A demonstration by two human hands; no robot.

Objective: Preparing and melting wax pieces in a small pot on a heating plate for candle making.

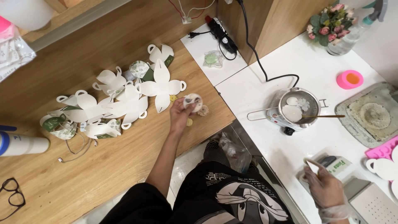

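My left hand reaches out over the wooden table and grips a small round white piece at the table's right edge. Beside it lie several small flower-shaped pieces and flat white cut-out box blanks with green printed sides. My right hand, in a thin clear glove, rests on the white counter and pinches a small white piece. A metal pot with white lumps in it sits on a small heater between the two hands.
A pink silicone cup, a grey tray, a pink mould and a vase of roses stand on the counter. A power strip, a white tube, black glasses and a cable lie around the table.
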